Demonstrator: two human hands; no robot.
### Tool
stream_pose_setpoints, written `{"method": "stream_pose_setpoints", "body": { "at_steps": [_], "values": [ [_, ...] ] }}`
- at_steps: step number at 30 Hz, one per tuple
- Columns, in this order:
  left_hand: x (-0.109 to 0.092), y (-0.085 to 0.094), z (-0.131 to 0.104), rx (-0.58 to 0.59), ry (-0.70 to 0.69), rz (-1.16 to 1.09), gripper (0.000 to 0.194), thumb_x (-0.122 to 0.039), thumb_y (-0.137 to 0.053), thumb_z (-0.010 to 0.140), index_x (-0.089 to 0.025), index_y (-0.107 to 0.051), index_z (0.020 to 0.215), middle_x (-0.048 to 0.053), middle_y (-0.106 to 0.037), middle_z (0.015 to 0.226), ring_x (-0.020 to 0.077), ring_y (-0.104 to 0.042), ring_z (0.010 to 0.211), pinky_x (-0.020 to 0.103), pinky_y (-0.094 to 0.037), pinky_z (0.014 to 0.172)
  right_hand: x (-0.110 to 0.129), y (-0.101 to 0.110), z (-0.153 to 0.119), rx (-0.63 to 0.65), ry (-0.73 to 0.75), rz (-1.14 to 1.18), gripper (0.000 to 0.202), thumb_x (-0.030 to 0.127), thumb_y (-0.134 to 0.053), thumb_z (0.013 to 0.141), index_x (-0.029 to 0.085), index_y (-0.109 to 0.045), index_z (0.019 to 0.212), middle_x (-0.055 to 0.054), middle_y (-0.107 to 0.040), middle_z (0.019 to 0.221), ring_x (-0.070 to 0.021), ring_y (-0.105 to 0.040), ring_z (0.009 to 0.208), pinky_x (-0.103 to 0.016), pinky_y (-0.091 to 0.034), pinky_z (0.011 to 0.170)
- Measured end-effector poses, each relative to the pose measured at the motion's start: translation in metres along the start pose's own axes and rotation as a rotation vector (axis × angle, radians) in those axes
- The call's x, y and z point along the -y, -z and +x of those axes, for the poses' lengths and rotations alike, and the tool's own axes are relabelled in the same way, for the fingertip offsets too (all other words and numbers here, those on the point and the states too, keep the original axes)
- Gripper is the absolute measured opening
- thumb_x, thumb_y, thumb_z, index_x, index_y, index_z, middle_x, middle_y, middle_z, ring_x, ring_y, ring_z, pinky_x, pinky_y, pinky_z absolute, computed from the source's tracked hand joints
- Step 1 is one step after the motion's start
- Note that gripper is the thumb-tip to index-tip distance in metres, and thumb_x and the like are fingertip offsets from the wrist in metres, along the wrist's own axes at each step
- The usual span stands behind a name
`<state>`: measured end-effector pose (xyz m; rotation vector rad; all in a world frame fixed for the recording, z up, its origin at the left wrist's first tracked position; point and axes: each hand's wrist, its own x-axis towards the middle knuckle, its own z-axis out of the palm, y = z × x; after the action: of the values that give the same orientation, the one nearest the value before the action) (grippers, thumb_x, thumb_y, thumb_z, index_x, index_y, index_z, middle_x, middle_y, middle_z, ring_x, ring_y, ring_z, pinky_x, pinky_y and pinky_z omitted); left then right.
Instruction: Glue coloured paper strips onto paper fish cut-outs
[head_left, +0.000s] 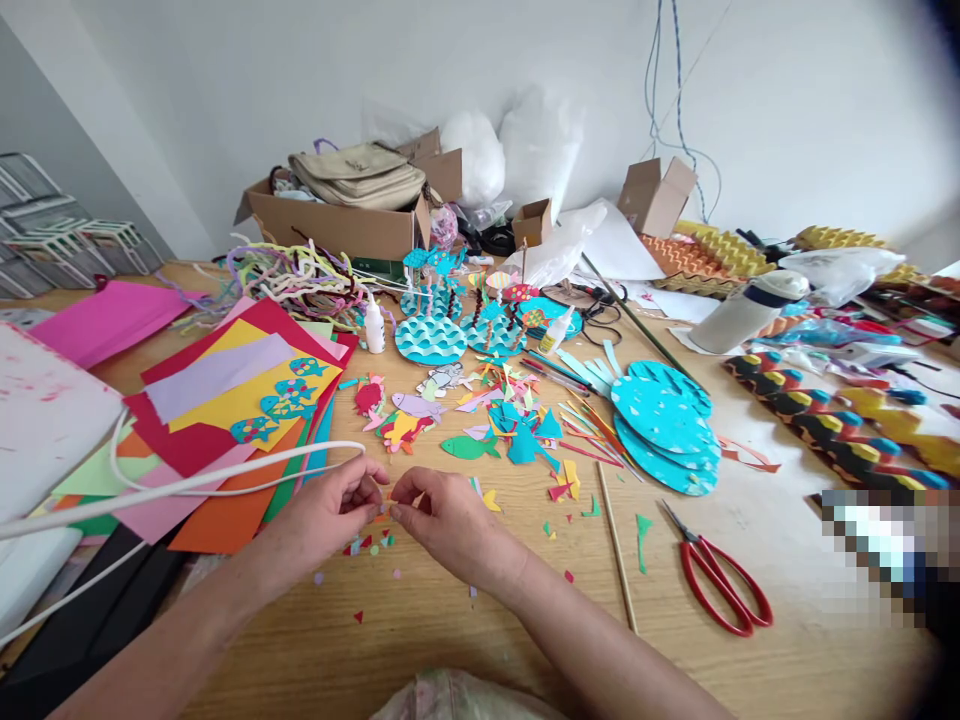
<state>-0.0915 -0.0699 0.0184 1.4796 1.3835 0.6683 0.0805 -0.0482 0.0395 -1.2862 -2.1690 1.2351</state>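
My left hand and my right hand meet at the middle of the table, fingertips pinched close together. Whatever is between them is too small to make out; a speck of orange shows there. Tiny paper scraps lie just below the fingers. Beyond my hands are paper fish: a green fish, a purple fish and a red one. Turquoise paper offcuts lie to their right.
Red-handled scissors and a thin wooden stick lie at right, near stacked turquoise discs. Coloured paper sheets and a white cable are at left. Glue bottles stand behind; a white flask stands at right.
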Motion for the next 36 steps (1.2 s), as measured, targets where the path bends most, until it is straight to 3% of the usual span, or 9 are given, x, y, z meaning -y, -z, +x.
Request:
{"method": "stream_pose_setpoints", "body": {
  "at_steps": [9,15,20,24,31,36],
  "values": [
    [-0.013,-0.007,0.005,0.021,-0.017,0.086,0.016,-0.019,-0.047,0.065,-0.021,-0.047,0.081,-0.004,-0.052,0.063,0.0147,-0.055,0.063,0.025,-0.045,0.059,-0.003,0.001,0.004,0.033,0.002,0.03,0.01,0.011,-0.051,0.069,0.016,-0.057,0.063,0.006,-0.046,0.053,-0.0065,-0.038,0.051,-0.018,-0.026,0.047],
    [-0.017,-0.007,0.003,0.034,-0.014,0.003,0.017,-0.029,-0.043,0.071,-0.02,-0.047,0.084,-0.002,-0.053,0.068,0.0141,-0.052,0.064,0.025,-0.042,0.059,-0.018,-0.002,0.005,0.047,-0.161,0.481,0.005,0.018,-0.051,0.07,0.016,-0.052,0.065,0.005,-0.05,0.055,-0.0061,-0.043,0.045,-0.018,-0.031,0.043],
    [-0.02,-0.015,0.004,0.097,-0.038,0.058,0.02,-0.037,-0.037,0.078,-0.019,-0.046,0.074,-0.004,-0.045,0.063,0.0127,-0.044,0.057,0.023,-0.037,0.051,-0.017,-0.002,0.004,0.026,-0.168,0.727,0.008,0.018,-0.051,0.069,0.016,-0.049,0.062,0.006,-0.05,0.053,-0.0043,-0.04,0.04,-0.017,-0.03,0.041],
    [-0.022,-0.019,0.007,0.06,-0.063,0.121,0.016,-0.033,-0.038,0.077,-0.02,-0.044,0.069,-0.005,-0.042,0.06,0.0127,-0.041,0.057,0.023,-0.035,0.052,-0.017,-0.002,0.003,0.003,-0.17,0.747,0.008,0.016,-0.051,0.069,0.016,-0.049,0.061,0.007,-0.049,0.051,-0.0042,-0.039,0.039,-0.018,-0.03,0.04],
    [-0.015,-0.018,0.008,0.116,-0.033,-0.004,0.018,-0.036,-0.039,0.079,-0.02,-0.044,0.071,-0.006,-0.041,0.059,0.0105,-0.04,0.052,0.021,-0.032,0.046,-0.021,0.002,0.001,0.0,-0.193,0.678,0.007,0.012,-0.05,0.069,0.016,-0.05,0.063,0.006,-0.05,0.052,-0.005,-0.04,0.041,-0.018,-0.031,0.041],
    [-0.02,-0.018,0.008,0.129,-0.015,-0.011,0.018,-0.036,-0.042,0.076,-0.02,-0.043,0.069,-0.006,-0.04,0.057,0.0102,-0.04,0.05,0.02,-0.033,0.045,-0.026,0.007,-0.002,-0.05,-0.176,0.581,0.007,0.01,-0.047,0.069,0.016,-0.05,0.066,0.005,-0.05,0.055,-0.0057,-0.041,0.043,-0.018,-0.031,0.042]
  ]
}}
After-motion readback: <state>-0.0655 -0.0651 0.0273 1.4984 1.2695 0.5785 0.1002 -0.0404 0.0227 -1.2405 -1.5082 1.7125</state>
